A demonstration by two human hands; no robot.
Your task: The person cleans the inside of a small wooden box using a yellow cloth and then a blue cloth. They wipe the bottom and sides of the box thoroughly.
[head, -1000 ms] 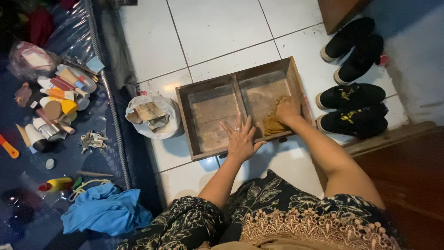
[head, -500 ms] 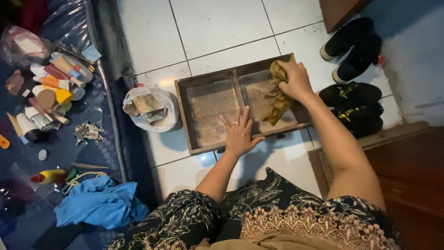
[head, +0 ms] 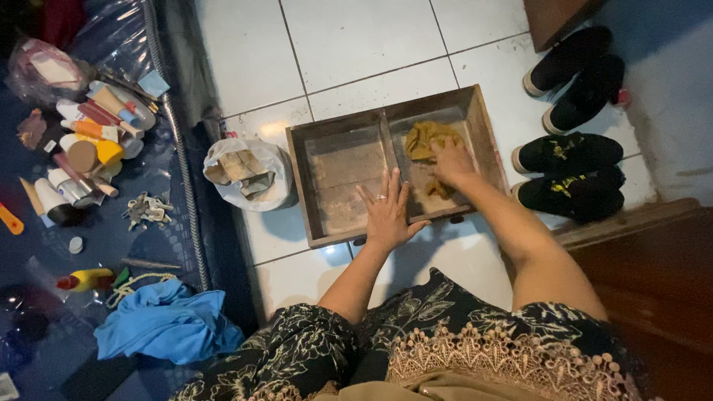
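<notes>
Head view: your left hand (head: 388,215) lies flat, fingers spread, on the drawer's (head: 301,178) near edge — bracing it on the floor tiles. Your right hand (head: 451,162) presses the rag (head: 423,138) into the right compartment, fingers together over it — pushing down for wiping contact.

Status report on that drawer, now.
Left hand flat on the drawer's near edge, bracing. Right hand presses a yellow-brown rag into the right compartment. Nothing blocking; white bag sits beside the drawer.
</notes>
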